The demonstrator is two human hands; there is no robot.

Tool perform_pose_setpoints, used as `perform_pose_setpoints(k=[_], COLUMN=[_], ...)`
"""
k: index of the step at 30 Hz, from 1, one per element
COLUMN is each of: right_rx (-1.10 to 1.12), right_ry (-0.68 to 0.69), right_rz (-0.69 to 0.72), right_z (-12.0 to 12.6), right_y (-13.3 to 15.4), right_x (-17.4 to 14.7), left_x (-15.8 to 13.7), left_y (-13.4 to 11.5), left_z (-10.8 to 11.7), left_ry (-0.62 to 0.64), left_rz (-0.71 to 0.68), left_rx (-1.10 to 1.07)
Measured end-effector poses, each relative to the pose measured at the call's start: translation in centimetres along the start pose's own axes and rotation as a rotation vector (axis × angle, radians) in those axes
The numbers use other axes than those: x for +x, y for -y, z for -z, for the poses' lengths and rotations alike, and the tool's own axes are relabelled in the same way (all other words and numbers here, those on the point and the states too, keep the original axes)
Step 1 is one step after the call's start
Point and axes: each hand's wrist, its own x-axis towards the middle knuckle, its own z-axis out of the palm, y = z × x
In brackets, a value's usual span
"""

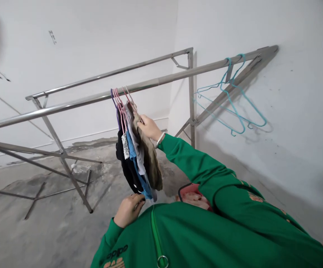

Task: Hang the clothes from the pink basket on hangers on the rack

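A bunch of clothes on hangers hangs close together from the metal rail. My right hand [149, 127] grips the upper edge of the olive-brown garment [150, 160], the nearest one on the right. Beside it hang a light grey garment [137, 150], a blue one [141, 180] and a black one [129, 173]. Their hangers [116, 96] are pink and purple, with a whitish hook at the right. Lower down, my left hand [129, 210] is closed by the clothes' lower ends, in front of my chest. A dark bit shows at its fingertips; what it holds is unclear.
The steel drying rack [74, 106] runs across the view, its crossed legs on the stained concrete floor [100, 197]. Two turquoise hangers [235, 108] hang at its right end near the wall. A pink-red basin [193, 195] with something pinkish inside sits below, partly hidden by my sleeve.
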Motion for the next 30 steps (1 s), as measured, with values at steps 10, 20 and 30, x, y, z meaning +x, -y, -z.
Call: perform_pose_setpoints(k=[10,20,30], right_rx=[0.269,0.306,0.415], right_ry=[-0.194,-0.091,-0.084], right_rz=[-0.089,-0.185,-0.348], right_z=[8.3,12.1,12.6], right_y=[-3.2,-2.8,-2.3], right_x=[-2.2,-5.4,-7.4], left_x=[6.7,27.0,25.1], left_y=[-4.7,-8.5,-9.0], left_z=[9.0,9.2,8.6], left_ry=[-0.135,-0.520,-0.434], left_rz=[-0.262,0.033,0.271], left_rx=[-0.134,-0.474,0.016])
